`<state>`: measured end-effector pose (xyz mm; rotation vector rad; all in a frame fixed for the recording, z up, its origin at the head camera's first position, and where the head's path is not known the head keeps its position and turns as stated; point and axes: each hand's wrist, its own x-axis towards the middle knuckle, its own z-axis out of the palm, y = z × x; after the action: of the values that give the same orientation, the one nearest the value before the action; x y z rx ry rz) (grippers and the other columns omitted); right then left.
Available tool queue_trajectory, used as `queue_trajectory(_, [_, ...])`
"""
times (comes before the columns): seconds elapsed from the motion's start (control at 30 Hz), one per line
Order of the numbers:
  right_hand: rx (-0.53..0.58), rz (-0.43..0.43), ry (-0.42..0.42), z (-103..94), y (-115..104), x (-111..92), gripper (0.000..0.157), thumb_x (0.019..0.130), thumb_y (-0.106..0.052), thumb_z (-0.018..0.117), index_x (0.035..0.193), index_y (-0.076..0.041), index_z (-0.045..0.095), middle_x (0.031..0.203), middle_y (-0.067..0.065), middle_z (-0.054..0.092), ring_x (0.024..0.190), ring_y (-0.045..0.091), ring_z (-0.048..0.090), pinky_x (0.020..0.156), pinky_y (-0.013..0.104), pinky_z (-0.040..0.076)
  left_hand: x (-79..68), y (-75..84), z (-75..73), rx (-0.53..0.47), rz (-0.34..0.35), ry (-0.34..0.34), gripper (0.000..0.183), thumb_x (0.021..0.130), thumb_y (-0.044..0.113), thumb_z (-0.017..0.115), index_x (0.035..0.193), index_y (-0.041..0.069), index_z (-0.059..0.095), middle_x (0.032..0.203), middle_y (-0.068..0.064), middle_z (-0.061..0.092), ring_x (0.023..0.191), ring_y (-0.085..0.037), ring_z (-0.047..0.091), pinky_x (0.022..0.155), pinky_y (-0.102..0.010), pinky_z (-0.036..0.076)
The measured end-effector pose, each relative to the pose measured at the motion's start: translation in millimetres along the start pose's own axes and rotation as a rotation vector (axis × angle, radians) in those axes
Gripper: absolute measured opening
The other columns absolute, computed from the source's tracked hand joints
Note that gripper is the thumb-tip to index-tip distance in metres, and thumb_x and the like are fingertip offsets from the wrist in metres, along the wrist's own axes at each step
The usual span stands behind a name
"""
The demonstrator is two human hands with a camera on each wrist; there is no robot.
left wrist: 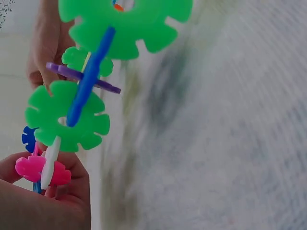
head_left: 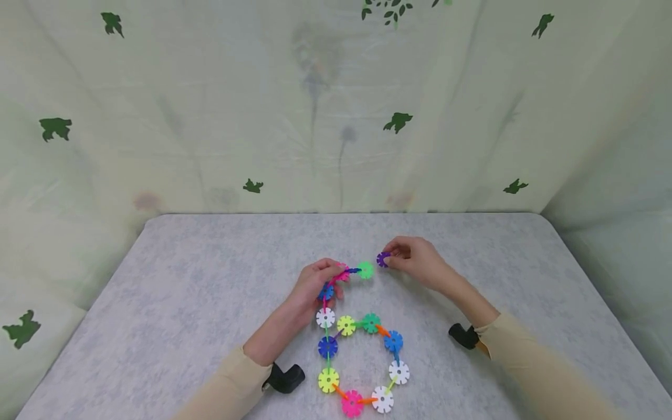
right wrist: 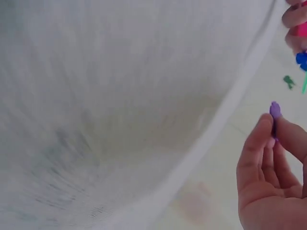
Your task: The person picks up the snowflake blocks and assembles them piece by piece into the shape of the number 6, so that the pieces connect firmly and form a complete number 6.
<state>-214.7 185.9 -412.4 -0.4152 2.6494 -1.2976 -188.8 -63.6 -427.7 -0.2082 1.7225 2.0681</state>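
Note:
Notched plastic discs are linked into a ring with a branch rising from its left side. Near the top of that branch, my left hand pinches a pink disc; in the left wrist view the same fingers surround a pink disc. A light green disc forms the branch's free end, joined through a dark blue disc seen edge-on. To its right, my right hand pinches a loose purple disc between thumb and fingertips, apart from the green one. The right wrist view shows this purple disc edge-on.
The ring lies on the grey tabletop, with a yellow disc, a lower pink disc and a white disc among several others. A pale curtain with green leaf-like shapes hangs behind the table's far edge.

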Motion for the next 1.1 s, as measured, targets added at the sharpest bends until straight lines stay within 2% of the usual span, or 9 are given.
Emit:
queue_trajectory(0.17, [0.132,-0.051,0.106,2.6,-13,-30,0.012,0.093,-0.012,0.07,0.104,-0.011,0.067,0.096,0.003,0.068,0.087,0.027,0.066,0.074,0.032,0.056,-7.5,7.4,5.4,-0.049,0.053,-0.021,0.015,0.095,0.019,0.066,0.093,0.006,0.058,0.08,-0.009,0.066,0.046,-0.014,0.049,0.041,-0.023,0.035])
queue_trajectory(0.27, [0.171,-0.091,0.17,5.8,-20,-42,0.011,0.092,-0.012,0.07,0.103,-0.013,0.067,0.097,0.002,0.068,0.088,0.03,0.067,0.076,0.031,0.056,-13.0,12.4,8.7,-0.065,0.077,-0.032,0.016,0.094,0.019,0.066,0.093,0.006,0.057,0.078,-0.007,0.064,0.046,-0.014,0.046,0.042,-0.023,0.035])
queue_trajectory(0.5, [0.147,-0.137,0.279,13.1,-28,-56,0.012,0.091,-0.011,0.072,0.101,-0.016,0.068,0.096,-0.004,0.068,0.086,0.014,0.065,0.078,0.029,0.055,-24.3,18.5,13.7,-0.089,0.11,-0.044,0.019,0.095,0.021,0.067,0.096,0.005,0.057,0.082,-0.007,0.065,0.047,-0.015,0.045,0.044,-0.023,0.037])
queue_trajectory(0.67, [0.194,-0.154,0.3,16.9,-35,-62,0.01,0.091,-0.009,0.071,0.101,-0.012,0.069,0.096,-0.003,0.068,0.087,0.012,0.065,0.081,0.027,0.055,-28.4,19.5,15.3,-0.09,0.135,-0.065,0.022,0.094,0.023,0.067,0.095,0.004,0.056,0.08,-0.006,0.064,0.047,-0.016,0.044,0.044,-0.023,0.036])
queue_trajectory(0.77, [0.217,-0.202,0.315,16.3,-47,-67,0.01,0.09,-0.001,0.07,0.099,-0.006,0.069,0.097,0.003,0.069,0.087,0.019,0.068,0.08,0.026,0.055,-30.9,20.0,16.3,-0.091,0.145,-0.066,0.021,0.094,0.021,0.067,0.092,0.004,0.056,0.078,-0.005,0.064,0.046,-0.016,0.044,0.043,-0.023,0.035])
queue_trajectory(0.9, [0.188,-0.273,0.346,13.7,-60,-71,0.012,0.087,0.005,0.07,0.096,-0.003,0.069,0.097,0.01,0.07,0.087,0.023,0.069,0.08,0.026,0.055,-34.0,21.6,18.4,-0.096,0.15,-0.056,0.018,0.094,0.017,0.067,0.089,0.004,0.056,0.074,-0.005,0.063,0.045,-0.015,0.044,0.042,-0.023,0.034])
queue_trajectory(1.1, [0.124,-0.331,0.335,13.9,-48,-65,0.014,0.085,0.0,0.073,0.093,-0.011,0.069,0.095,0.002,0.071,0.084,0.014,0.069,0.077,0.027,0.055,-35.0,24.9,19.2,-0.111,0.18,-0.05,0.018,0.094,0.016,0.067,0.085,0.004,0.056,0.072,-0.004,0.062,0.045,-0.015,0.043,0.044,-0.024,0.035])
